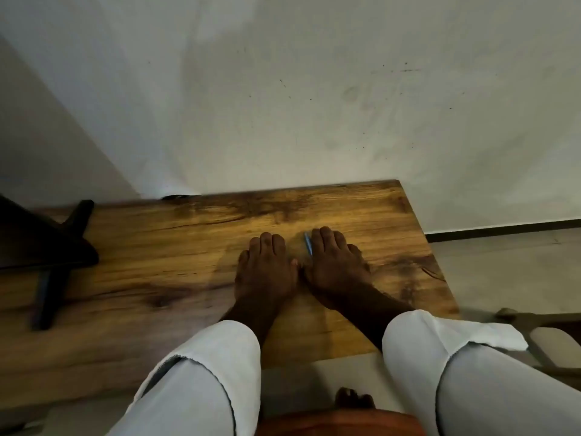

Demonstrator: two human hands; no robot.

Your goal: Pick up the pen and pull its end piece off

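Wood-grain counter (pixel 151 247) fills the middle of the frame, with white sleeves (pixel 201 385) at the bottom edge. Just above them, the left hand (pixel 267 272) lies flat on the counter, fingers straight and together. Touching it at centre right, the right hand (pixel 336 265) lies flat too, a thin blue pen (pixel 308 243) beside its index finger. Farther back, at upper frame, stands a white wall (pixel 314 105); a dark stand (pixel 53 247) sits at left.
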